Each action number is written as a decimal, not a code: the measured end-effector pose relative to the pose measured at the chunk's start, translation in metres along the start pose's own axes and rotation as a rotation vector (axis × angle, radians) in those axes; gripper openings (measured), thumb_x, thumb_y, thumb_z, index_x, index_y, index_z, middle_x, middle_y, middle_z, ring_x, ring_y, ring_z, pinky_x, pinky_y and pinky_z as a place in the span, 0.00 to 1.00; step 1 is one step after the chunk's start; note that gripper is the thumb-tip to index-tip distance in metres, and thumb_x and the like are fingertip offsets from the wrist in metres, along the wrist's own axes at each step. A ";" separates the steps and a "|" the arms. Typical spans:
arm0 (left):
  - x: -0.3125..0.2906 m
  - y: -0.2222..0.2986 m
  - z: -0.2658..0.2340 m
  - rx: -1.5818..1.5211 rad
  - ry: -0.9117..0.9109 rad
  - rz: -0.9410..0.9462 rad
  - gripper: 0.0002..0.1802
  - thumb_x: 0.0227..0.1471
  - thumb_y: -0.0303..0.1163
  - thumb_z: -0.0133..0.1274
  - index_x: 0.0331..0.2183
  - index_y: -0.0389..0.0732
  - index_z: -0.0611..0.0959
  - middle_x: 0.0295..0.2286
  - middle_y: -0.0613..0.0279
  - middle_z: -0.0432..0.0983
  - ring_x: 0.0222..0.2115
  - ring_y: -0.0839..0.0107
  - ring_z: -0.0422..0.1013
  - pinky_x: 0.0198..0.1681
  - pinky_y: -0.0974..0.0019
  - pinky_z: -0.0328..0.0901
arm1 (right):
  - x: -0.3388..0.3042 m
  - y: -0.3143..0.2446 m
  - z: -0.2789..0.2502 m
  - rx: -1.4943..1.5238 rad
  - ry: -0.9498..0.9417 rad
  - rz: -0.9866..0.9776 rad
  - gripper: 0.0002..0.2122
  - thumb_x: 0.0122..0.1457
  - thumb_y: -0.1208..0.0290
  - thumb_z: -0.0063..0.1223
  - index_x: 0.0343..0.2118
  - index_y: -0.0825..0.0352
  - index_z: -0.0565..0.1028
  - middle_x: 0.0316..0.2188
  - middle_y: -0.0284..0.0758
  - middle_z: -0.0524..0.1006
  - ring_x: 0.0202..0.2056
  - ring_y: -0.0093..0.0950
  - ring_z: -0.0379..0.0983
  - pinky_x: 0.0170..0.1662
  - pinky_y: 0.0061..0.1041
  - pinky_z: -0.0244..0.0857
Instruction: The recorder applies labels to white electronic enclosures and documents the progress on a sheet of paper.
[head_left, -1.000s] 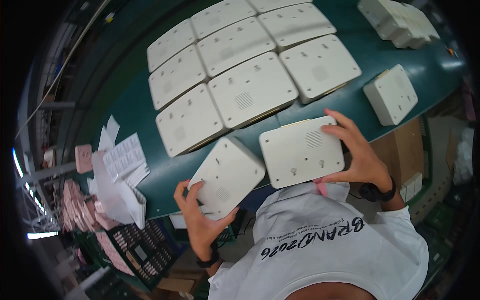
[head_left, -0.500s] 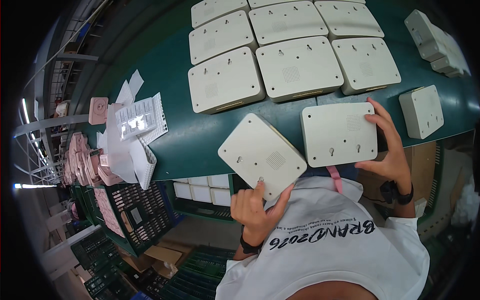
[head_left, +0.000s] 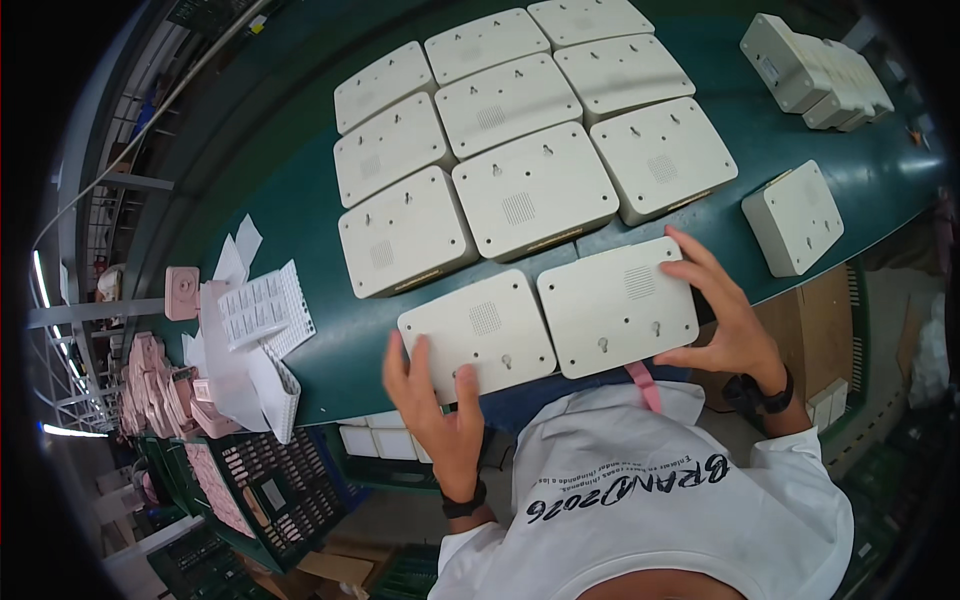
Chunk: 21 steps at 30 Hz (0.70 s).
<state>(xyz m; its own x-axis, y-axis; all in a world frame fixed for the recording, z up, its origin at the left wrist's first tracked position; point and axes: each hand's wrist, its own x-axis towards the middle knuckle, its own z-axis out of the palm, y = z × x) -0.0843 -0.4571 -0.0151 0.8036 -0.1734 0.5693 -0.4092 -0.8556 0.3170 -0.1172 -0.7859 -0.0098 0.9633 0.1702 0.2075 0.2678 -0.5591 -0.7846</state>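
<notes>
Two white rectangular plastic housings lie side by side near the table's front edge, each with keyhole slots, corner holes and a dotted grille facing up. My left hand is at the outer end of the left housing, fingers spread, thumb and fingertips touching its face and edge. My right hand grips the right housing at its outer end, fingers at the far corner and thumb at the near one. The inner ends of the two housings nearly touch. Behind them, several similar housings stand in close rows.
On the green table, papers and clear packaging lie at left, beside pink parts. A single housing stands on its side at right, and a row of housings farther back. Below the table are plastic crates.
The left housing has turned from a slant to line up beside the right one. My left hand has shifted from its near corner to its outer end. The view has tilted.
</notes>
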 end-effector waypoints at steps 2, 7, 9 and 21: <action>0.001 -0.010 -0.004 -0.197 -0.138 -0.139 0.21 0.50 0.28 0.58 0.47 0.33 0.78 0.50 0.43 0.67 0.49 0.48 0.66 0.53 0.55 0.61 | 0.006 -0.003 0.004 0.002 0.001 -0.019 0.39 0.36 0.63 0.75 0.54 0.67 0.67 0.63 0.52 0.58 0.63 0.48 0.58 0.62 0.38 0.55; 0.030 -0.051 -0.037 -0.244 -0.364 -0.249 0.23 0.49 0.28 0.58 0.49 0.34 0.76 0.51 0.42 0.67 0.52 0.47 0.64 0.55 0.53 0.60 | 0.021 -0.011 -0.008 -0.048 -0.114 -0.065 0.36 0.40 0.65 0.73 0.54 0.67 0.68 0.62 0.50 0.61 0.60 0.47 0.61 0.60 0.35 0.58; 0.055 -0.069 -0.037 -0.054 -0.266 -0.076 0.24 0.47 0.27 0.60 0.48 0.36 0.77 0.52 0.44 0.66 0.56 0.48 0.61 0.57 0.54 0.59 | 0.031 -0.010 -0.025 -0.095 -0.153 -0.070 0.35 0.42 0.65 0.72 0.54 0.68 0.68 0.62 0.49 0.62 0.60 0.46 0.61 0.59 0.35 0.59; 0.153 -0.113 0.015 -0.332 -0.647 0.128 0.43 0.29 0.31 0.69 0.52 0.43 0.71 0.57 0.51 0.55 0.58 0.50 0.57 0.60 0.54 0.54 | 0.086 0.026 -0.058 -0.718 -0.114 -0.186 0.34 0.49 0.65 0.65 0.60 0.66 0.64 0.62 0.42 0.62 0.62 0.40 0.57 0.63 0.39 0.52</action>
<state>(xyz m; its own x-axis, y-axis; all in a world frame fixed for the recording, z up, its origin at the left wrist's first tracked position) 0.0911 -0.3945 0.0248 0.7929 -0.6028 0.0890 -0.5439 -0.6342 0.5495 -0.0262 -0.8333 0.0214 0.9037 0.3747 0.2072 0.4092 -0.8983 -0.1602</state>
